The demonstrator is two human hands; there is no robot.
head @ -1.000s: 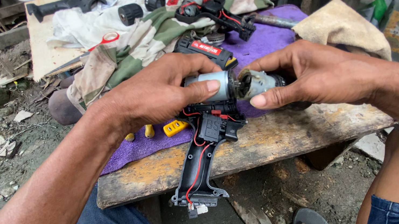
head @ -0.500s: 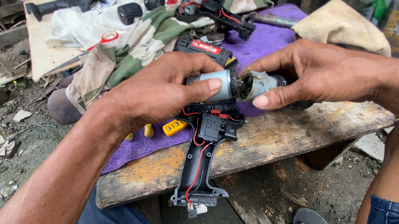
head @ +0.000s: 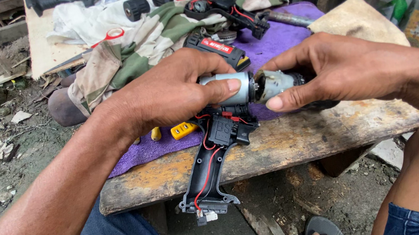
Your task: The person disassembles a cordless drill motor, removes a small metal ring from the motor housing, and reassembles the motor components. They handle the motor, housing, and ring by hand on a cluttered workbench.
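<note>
Soft, even daylight fills the frame, bright but not harsh; shadows are faint, deepest under the table [head: 306,146] at lower centre; a mild sheen sits on the silver motor housing [head: 230,88] at mid-frame; the centre is sharp, with slight softness toward the upper corners; straight edges bow a little near the frame's borders.

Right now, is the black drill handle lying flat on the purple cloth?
No, the black drill handle hangs down past the edge of the wooden bench, below the purple cloth.
</note>
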